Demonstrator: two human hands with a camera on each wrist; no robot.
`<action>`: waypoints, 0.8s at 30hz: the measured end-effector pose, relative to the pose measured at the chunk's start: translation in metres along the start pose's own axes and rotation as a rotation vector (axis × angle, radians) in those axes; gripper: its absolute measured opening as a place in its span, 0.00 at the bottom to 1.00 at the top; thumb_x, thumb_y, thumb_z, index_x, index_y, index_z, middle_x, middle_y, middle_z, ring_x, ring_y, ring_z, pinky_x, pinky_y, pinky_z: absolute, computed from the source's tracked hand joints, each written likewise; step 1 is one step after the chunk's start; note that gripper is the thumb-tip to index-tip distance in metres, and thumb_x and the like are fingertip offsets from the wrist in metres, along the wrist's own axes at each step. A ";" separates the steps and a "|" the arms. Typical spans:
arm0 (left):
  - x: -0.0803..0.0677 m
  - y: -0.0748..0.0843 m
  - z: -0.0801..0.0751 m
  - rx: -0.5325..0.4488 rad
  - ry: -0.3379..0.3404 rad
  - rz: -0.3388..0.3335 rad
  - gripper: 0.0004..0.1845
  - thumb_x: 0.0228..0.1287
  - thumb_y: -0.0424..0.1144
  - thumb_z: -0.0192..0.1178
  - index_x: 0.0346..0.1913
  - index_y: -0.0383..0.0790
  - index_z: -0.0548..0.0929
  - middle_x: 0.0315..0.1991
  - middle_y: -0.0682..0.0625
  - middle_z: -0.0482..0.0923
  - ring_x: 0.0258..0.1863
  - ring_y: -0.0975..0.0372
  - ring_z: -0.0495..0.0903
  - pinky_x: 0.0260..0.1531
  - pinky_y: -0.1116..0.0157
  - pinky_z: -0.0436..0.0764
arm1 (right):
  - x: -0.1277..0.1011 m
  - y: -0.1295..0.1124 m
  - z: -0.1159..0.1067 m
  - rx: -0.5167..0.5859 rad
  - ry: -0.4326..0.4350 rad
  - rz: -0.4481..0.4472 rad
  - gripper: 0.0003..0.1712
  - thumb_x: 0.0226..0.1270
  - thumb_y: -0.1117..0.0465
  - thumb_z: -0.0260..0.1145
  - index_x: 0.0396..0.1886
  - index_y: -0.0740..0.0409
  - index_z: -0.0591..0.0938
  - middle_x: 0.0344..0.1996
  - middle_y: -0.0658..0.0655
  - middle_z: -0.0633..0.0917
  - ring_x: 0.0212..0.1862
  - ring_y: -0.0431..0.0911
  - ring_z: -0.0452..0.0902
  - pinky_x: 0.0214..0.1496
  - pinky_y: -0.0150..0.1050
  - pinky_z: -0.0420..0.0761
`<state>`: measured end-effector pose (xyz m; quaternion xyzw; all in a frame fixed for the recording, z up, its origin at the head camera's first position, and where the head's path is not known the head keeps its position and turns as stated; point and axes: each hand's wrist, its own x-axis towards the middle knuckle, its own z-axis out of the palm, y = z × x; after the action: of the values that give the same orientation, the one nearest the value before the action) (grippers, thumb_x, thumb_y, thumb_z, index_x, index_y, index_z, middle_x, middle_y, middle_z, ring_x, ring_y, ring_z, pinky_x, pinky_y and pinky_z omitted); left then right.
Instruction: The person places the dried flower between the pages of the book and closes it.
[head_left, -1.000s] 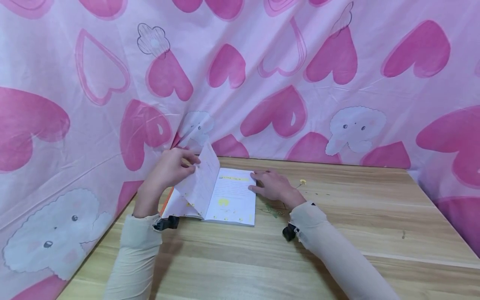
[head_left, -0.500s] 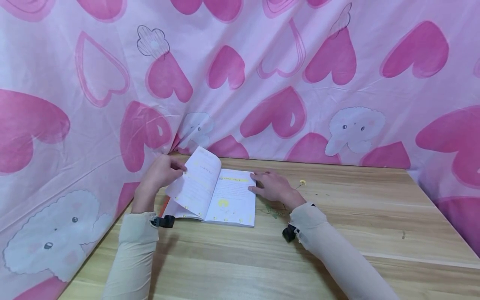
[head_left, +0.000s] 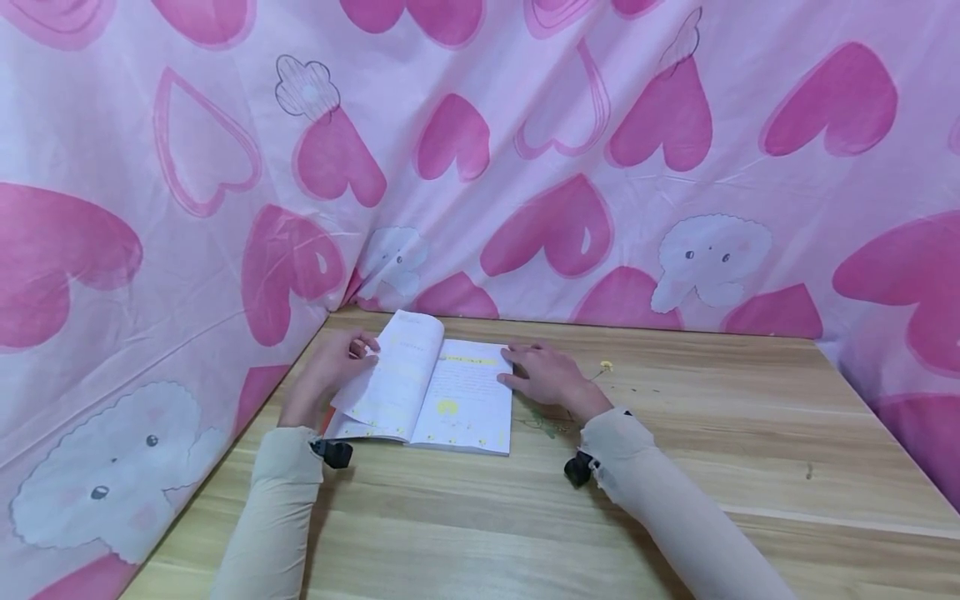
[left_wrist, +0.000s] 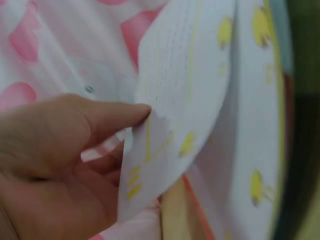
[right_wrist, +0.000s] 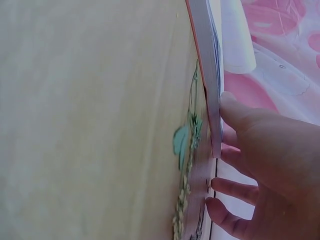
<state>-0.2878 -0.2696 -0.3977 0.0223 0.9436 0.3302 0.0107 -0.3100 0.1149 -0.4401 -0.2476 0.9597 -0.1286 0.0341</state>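
With the booklet (head_left: 427,392) lying open on the worktop (head_left: 675,467), the left hand (head_left: 330,371) pinched a lifted page (left_wrist: 170,100) that could have creased, while the right hand (head_left: 543,373) pressed flat-fingered, liable to slip.

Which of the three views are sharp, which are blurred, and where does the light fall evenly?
Head view: sharp and evenly lit, soft shadows under the sleeves on the table. Left wrist view: close and soft, the page blurred, the right edge dark. Right wrist view: the book edge fairly clear, the table washed pale.
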 end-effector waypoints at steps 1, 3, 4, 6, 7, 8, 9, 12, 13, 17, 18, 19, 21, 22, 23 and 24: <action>0.000 -0.002 0.001 0.012 -0.023 0.002 0.12 0.78 0.36 0.63 0.59 0.41 0.84 0.49 0.38 0.81 0.50 0.48 0.79 0.50 0.56 0.76 | 0.000 0.000 0.000 0.000 -0.001 -0.005 0.39 0.83 0.37 0.60 0.85 0.47 0.68 0.85 0.54 0.68 0.84 0.61 0.62 0.81 0.65 0.68; 0.000 -0.007 0.001 0.042 -0.068 0.006 0.15 0.78 0.34 0.60 0.63 0.44 0.83 0.48 0.38 0.78 0.49 0.47 0.77 0.50 0.54 0.74 | 0.000 0.000 0.001 -0.002 -0.002 -0.013 0.39 0.84 0.37 0.60 0.85 0.48 0.68 0.85 0.55 0.67 0.85 0.62 0.61 0.82 0.66 0.67; 0.001 -0.009 0.001 0.062 -0.082 0.011 0.17 0.77 0.34 0.59 0.64 0.44 0.82 0.48 0.38 0.78 0.48 0.47 0.76 0.49 0.53 0.74 | 0.000 0.000 0.001 -0.002 -0.003 -0.015 0.39 0.84 0.37 0.59 0.85 0.48 0.68 0.85 0.55 0.67 0.85 0.62 0.60 0.82 0.66 0.66; 0.002 -0.012 0.001 0.088 -0.102 0.014 0.20 0.73 0.32 0.58 0.66 0.44 0.82 0.47 0.36 0.78 0.48 0.46 0.76 0.50 0.51 0.75 | -0.001 0.000 0.001 0.000 -0.006 -0.016 0.39 0.84 0.38 0.59 0.85 0.48 0.67 0.85 0.55 0.67 0.85 0.63 0.59 0.83 0.66 0.65; 0.002 -0.014 0.001 0.093 -0.112 0.000 0.22 0.72 0.32 0.58 0.66 0.45 0.83 0.48 0.36 0.78 0.48 0.46 0.75 0.51 0.50 0.75 | -0.001 0.000 0.001 0.002 -0.006 -0.015 0.39 0.84 0.38 0.59 0.86 0.48 0.67 0.85 0.55 0.67 0.85 0.63 0.59 0.83 0.66 0.65; 0.002 -0.016 0.002 0.101 -0.123 -0.016 0.22 0.71 0.32 0.59 0.66 0.45 0.83 0.50 0.35 0.78 0.49 0.46 0.75 0.52 0.49 0.75 | -0.001 0.000 0.001 0.003 -0.007 -0.012 0.39 0.85 0.37 0.58 0.86 0.48 0.67 0.85 0.55 0.66 0.86 0.63 0.59 0.83 0.66 0.64; 0.002 -0.017 0.003 0.107 -0.135 -0.035 0.23 0.71 0.32 0.59 0.67 0.46 0.83 0.52 0.34 0.78 0.51 0.45 0.75 0.53 0.48 0.75 | -0.001 0.000 0.001 0.004 -0.007 -0.010 0.39 0.85 0.38 0.58 0.86 0.48 0.67 0.85 0.55 0.66 0.86 0.63 0.58 0.84 0.66 0.64; 0.002 -0.020 0.005 0.111 -0.165 -0.075 0.23 0.70 0.33 0.58 0.66 0.47 0.83 0.69 0.33 0.74 0.54 0.44 0.73 0.54 0.48 0.75 | -0.002 -0.001 0.001 0.007 -0.007 -0.007 0.39 0.85 0.38 0.58 0.86 0.48 0.67 0.85 0.55 0.66 0.86 0.63 0.58 0.83 0.67 0.64; 0.002 -0.020 0.005 0.110 -0.173 -0.081 0.22 0.70 0.32 0.58 0.66 0.47 0.83 0.74 0.34 0.70 0.54 0.44 0.72 0.54 0.48 0.74 | -0.002 -0.001 0.001 0.009 -0.007 -0.007 0.39 0.85 0.38 0.58 0.86 0.48 0.67 0.85 0.55 0.66 0.86 0.63 0.58 0.83 0.67 0.64; -0.001 -0.017 0.007 0.120 -0.177 -0.053 0.22 0.68 0.30 0.57 0.64 0.43 0.82 0.87 0.39 0.57 0.56 0.42 0.71 0.55 0.47 0.73 | -0.003 -0.002 0.001 0.012 -0.009 -0.003 0.39 0.85 0.38 0.58 0.86 0.48 0.66 0.86 0.55 0.66 0.86 0.63 0.57 0.83 0.67 0.64; -0.001 -0.016 0.008 0.129 -0.168 -0.042 0.22 0.67 0.29 0.57 0.63 0.43 0.83 0.87 0.39 0.57 0.57 0.42 0.72 0.56 0.47 0.73 | -0.003 -0.002 0.001 0.013 -0.009 -0.002 0.39 0.85 0.38 0.58 0.86 0.48 0.66 0.86 0.55 0.65 0.86 0.63 0.57 0.83 0.68 0.64; -0.002 -0.014 0.009 0.146 -0.160 -0.032 0.22 0.66 0.29 0.58 0.62 0.42 0.83 0.85 0.37 0.60 0.58 0.41 0.72 0.58 0.45 0.73 | -0.002 -0.002 0.001 0.013 -0.013 0.000 0.39 0.85 0.38 0.58 0.86 0.47 0.66 0.86 0.54 0.65 0.87 0.63 0.56 0.83 0.68 0.63; -0.002 -0.010 0.011 0.192 -0.137 -0.034 0.22 0.65 0.28 0.59 0.62 0.41 0.83 0.80 0.32 0.65 0.61 0.37 0.70 0.61 0.40 0.73 | -0.002 -0.001 0.001 0.011 -0.016 -0.001 0.39 0.85 0.38 0.58 0.86 0.48 0.66 0.86 0.55 0.65 0.87 0.64 0.56 0.84 0.68 0.62; -0.002 -0.008 0.013 0.224 -0.119 -0.030 0.22 0.64 0.29 0.60 0.61 0.41 0.84 0.77 0.29 0.68 0.63 0.35 0.69 0.63 0.38 0.73 | -0.002 -0.001 0.002 0.010 -0.017 -0.003 0.39 0.85 0.38 0.58 0.86 0.48 0.66 0.86 0.55 0.65 0.87 0.64 0.56 0.84 0.68 0.62; -0.001 -0.005 0.015 0.248 -0.105 -0.032 0.21 0.64 0.30 0.61 0.61 0.40 0.85 0.74 0.27 0.69 0.65 0.33 0.67 0.64 0.36 0.72 | -0.002 -0.001 0.002 0.009 -0.020 -0.004 0.39 0.85 0.38 0.57 0.86 0.48 0.65 0.86 0.55 0.64 0.87 0.64 0.56 0.84 0.68 0.62; -0.001 -0.002 0.017 0.273 -0.087 -0.034 0.20 0.65 0.32 0.62 0.60 0.39 0.86 0.72 0.26 0.69 0.67 0.31 0.65 0.66 0.33 0.70 | -0.002 -0.001 0.001 0.009 -0.024 -0.004 0.39 0.85 0.39 0.57 0.87 0.48 0.65 0.86 0.55 0.64 0.87 0.65 0.56 0.84 0.68 0.61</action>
<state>-0.2860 -0.2611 -0.4123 0.0217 0.9786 0.1971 0.0542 -0.3077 0.1152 -0.4411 -0.2508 0.9582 -0.1298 0.0462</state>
